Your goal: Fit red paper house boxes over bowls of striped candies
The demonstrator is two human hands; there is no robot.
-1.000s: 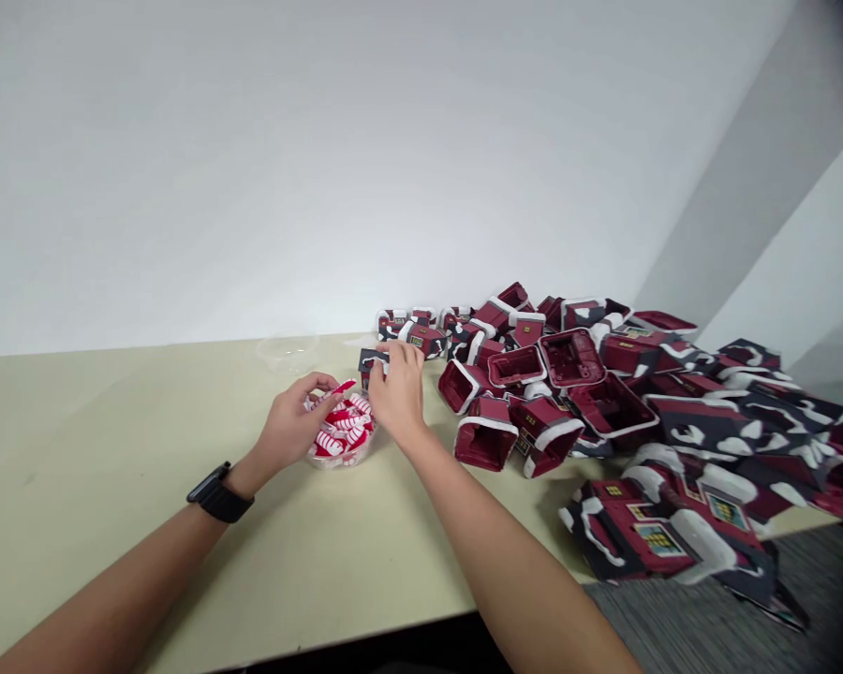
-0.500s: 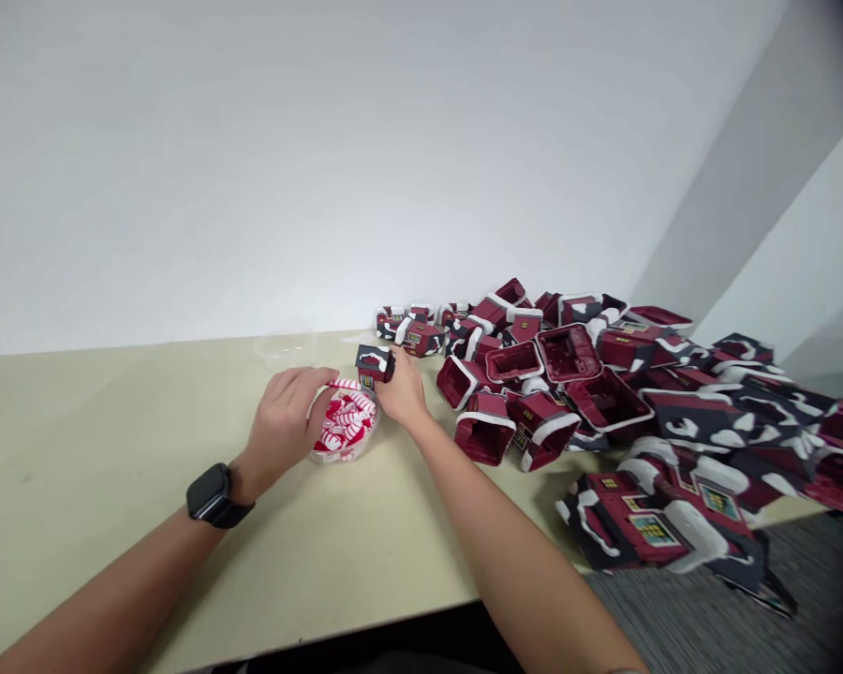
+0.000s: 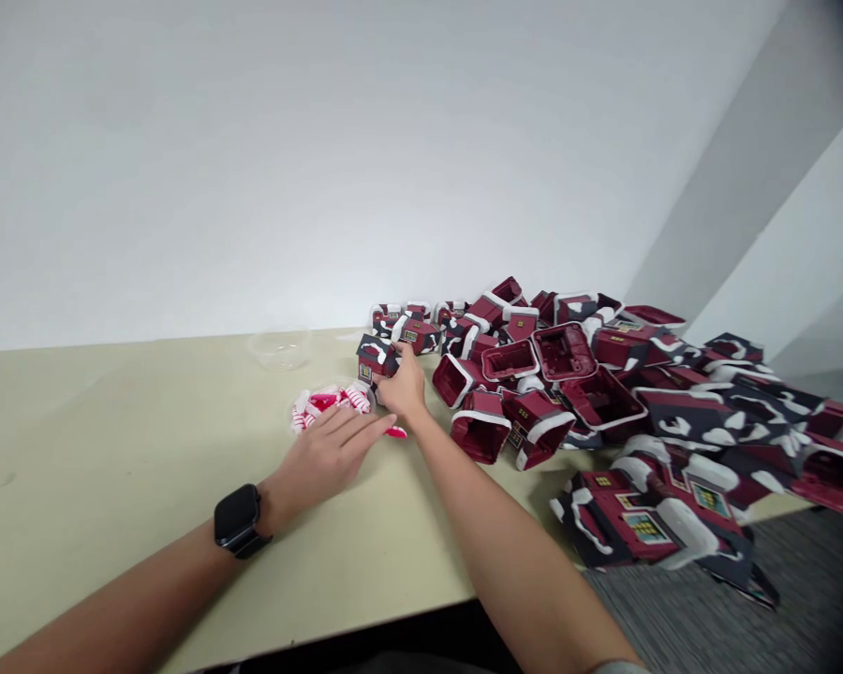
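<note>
My right hand (image 3: 403,382) grips a small dark-red toy house (image 3: 379,359) with a dark, white-patched roof. Just left of it stands a clear round tub holding red-and-white striped pieces (image 3: 323,402), which look like candy canes. Across the near side of this tub reaches my left hand (image 3: 332,457), its fingers together and pointing right. A red-and-white striped piece (image 3: 396,432) sticks out past those fingertips, below my right hand. The left hand's thumb and most of its grip are hidden.
A clear plastic bowl or lid (image 3: 279,350) lies behind the tub. Several small houses (image 3: 417,334) stand by the wall. A large heap of dark-red house parts (image 3: 566,354) covers the table's right side, with a bigger assembled piece (image 3: 632,515) at the front edge.
My left hand has moved from the tub's left side to its near right, carrying a striped piece. The small house in my right hand has shifted and turned slightly.
</note>
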